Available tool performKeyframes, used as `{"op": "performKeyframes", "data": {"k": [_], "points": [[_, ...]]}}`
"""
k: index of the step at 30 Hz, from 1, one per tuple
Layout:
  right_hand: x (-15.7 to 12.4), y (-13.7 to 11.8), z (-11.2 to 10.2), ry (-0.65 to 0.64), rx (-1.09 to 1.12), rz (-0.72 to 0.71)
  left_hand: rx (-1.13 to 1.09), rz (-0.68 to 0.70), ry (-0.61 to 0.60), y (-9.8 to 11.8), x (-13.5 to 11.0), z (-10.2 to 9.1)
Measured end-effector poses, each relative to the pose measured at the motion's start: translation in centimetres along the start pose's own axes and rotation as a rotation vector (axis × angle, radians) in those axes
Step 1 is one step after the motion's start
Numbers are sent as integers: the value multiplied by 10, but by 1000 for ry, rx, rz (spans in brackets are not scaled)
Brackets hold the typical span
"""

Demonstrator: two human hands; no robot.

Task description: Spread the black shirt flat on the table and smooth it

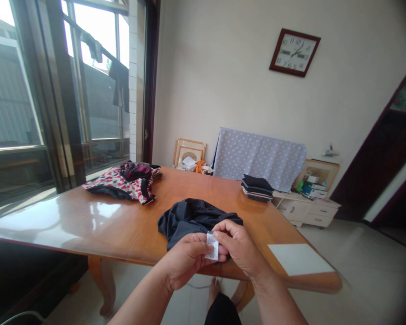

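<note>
A small white printed label (212, 247) is pinched between my two hands at the near edge of the table. My left hand (191, 255) grips it from the left with thumb and fingers. At its upper right corner, my right hand (238, 246) closes thumb and forefinger on it. Just beyond the hands lies a crumpled dark garment (192, 221), spread loosely on the wood. Whether the label is sewn to that garment is hidden by my fingers. The print is too small to read.
The brown wooden table (145, 225) carries a heap of patterned clothes (128, 183) at the left and a folded dark stack (256, 187) at the far right. A white sheet (301, 259) lies at the right corner. Beyond stands a white cabinet (307, 212). Windows line the left.
</note>
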State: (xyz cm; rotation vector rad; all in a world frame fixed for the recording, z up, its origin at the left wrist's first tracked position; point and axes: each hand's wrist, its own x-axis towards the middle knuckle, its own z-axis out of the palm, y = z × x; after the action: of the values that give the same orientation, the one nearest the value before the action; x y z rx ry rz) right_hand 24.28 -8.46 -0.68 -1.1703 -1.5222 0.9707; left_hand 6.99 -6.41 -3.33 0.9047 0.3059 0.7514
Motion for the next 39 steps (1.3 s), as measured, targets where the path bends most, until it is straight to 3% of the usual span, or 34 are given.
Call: {"op": "performKeyframes", "data": {"k": [10,24,39], "points": [[3,-3,1,96,-67,-52,18,-42,46,1,-2,3],[5,-1,1,125,-56,-49,160,-26,41,-1,-3,5],[8,4,0,132,-49,-61,142,-34,24,5,-4,7]]}}
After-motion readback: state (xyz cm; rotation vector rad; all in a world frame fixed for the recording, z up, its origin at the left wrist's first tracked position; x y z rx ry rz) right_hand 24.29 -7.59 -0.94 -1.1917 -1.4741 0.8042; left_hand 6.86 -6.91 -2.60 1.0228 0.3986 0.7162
